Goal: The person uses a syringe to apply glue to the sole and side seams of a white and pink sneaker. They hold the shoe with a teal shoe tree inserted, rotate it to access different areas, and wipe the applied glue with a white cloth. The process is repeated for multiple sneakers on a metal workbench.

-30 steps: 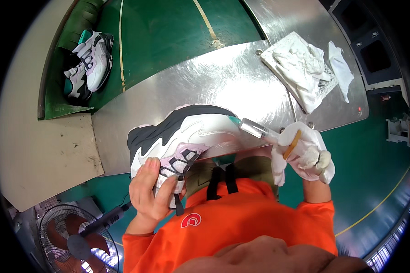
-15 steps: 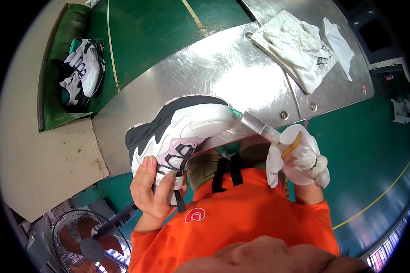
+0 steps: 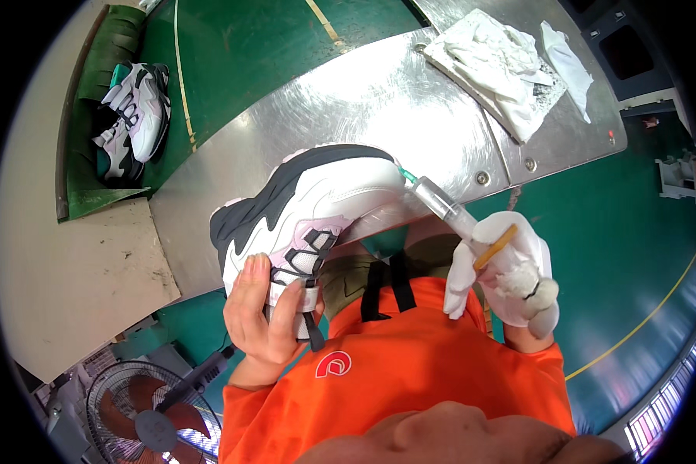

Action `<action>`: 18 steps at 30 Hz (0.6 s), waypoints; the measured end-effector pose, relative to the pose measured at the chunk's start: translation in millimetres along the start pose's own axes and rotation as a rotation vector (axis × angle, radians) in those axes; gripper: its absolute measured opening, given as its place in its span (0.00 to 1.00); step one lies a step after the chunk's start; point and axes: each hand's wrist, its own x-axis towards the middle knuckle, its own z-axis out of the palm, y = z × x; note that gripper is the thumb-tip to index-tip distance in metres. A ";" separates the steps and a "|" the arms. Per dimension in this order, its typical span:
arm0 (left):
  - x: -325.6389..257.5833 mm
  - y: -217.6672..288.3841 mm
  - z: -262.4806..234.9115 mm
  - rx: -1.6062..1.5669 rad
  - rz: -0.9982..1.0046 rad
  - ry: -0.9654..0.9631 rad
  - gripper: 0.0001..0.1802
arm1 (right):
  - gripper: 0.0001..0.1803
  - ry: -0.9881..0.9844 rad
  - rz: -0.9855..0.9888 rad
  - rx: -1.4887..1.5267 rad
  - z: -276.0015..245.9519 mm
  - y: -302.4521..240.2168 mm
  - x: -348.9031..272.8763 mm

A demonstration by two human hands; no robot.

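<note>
Since a second ago, I have tilted the white sneaker (image 3: 317, 209) closer at the steel table's (image 3: 348, 100) near edge; my bare left hand (image 3: 264, 313) grasps its tongue, my gloved right hand (image 3: 510, 271) clenches a syringe-like applicator (image 3: 445, 209) touching the toe. Folded cloths (image 3: 495, 62) lie at the far corner, another pair (image 3: 131, 116) well apart; nothing obstructs.

No packages, labels, signs or screens can be made out.

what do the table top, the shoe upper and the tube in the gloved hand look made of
Table top: bare sheet metal, probably steel, with a brushed, scuffed sheen. Shoe upper: smooth white and dark panels, seemingly leather or synthetic. Tube: clear plastic by its see-through look, held by the right hand, which wears a white fabric glove.
</note>
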 end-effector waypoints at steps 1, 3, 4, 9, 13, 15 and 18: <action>2.0 -0.1 -2.4 0.011 0.013 -0.026 0.26 | 0.51 -0.042 0.011 -0.033 -2.2 0.6 -0.9; 5.9 -1.9 -5.0 -0.002 0.014 -0.037 0.26 | 0.53 -0.103 0.007 -0.119 0.6 -0.1 -0.7; 8.0 -2.9 -4.9 -0.010 0.014 -0.045 0.25 | 0.54 -0.121 -0.006 -0.171 4.6 -0.9 0.4; 27.6 -15.4 -12.6 -0.093 -0.018 -0.134 0.27 | 0.54 -0.227 -0.177 -0.383 4.6 10.3 7.5; 53.0 -32.2 -16.8 -0.223 -0.093 -0.212 0.26 | 0.45 -0.188 -0.299 -0.625 -2.1 19.7 17.5; 68.7 -42.6 -19.3 -0.282 -0.142 -0.299 0.27 | 0.43 -0.117 -0.175 -0.615 -4.8 20.3 21.0; 94.6 -62.7 -3.0 -0.480 -0.191 -0.340 0.27 | 0.43 -0.152 -0.171 -0.641 -26.8 33.8 32.3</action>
